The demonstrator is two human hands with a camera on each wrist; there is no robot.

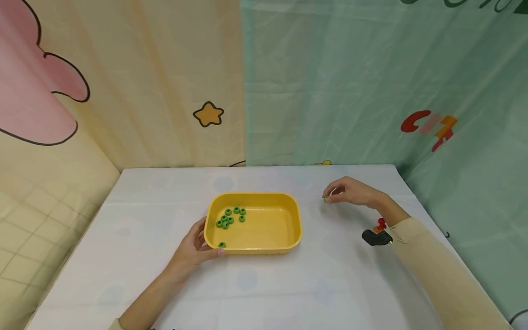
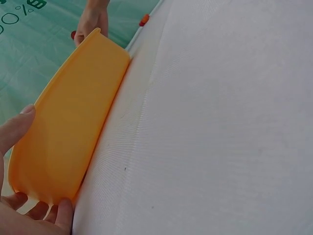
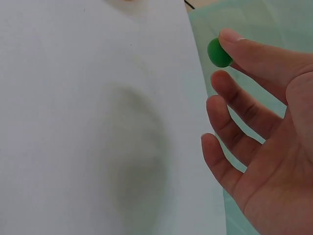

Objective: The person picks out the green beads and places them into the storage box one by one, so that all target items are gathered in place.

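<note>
A yellow plastic tray point(image 1: 270, 225) stands on the white-covered table. Several green beads point(image 1: 230, 220) lie in its left half, one of them apart near the front wall. My left hand point(image 1: 187, 252) holds the tray's front left corner, thumb along the near wall and fingers against the left end; the left wrist view shows the tray's outer wall point(image 2: 73, 112) between them. To the right of the tray, my right hand point(image 1: 356, 191) is raised above the table and pinches one green bead point(image 3: 219, 53) between thumb and forefinger. Its other fingers are spread and loosely bent.
A black device point(image 1: 376, 237) with a small red piece point(image 1: 382, 222) sits by the right wrist. White cloth point(image 1: 247, 293) covers the table. Printed curtains, one yellow point(image 1: 165, 68) and one green point(image 1: 321, 82), hang behind the table's far edge.
</note>
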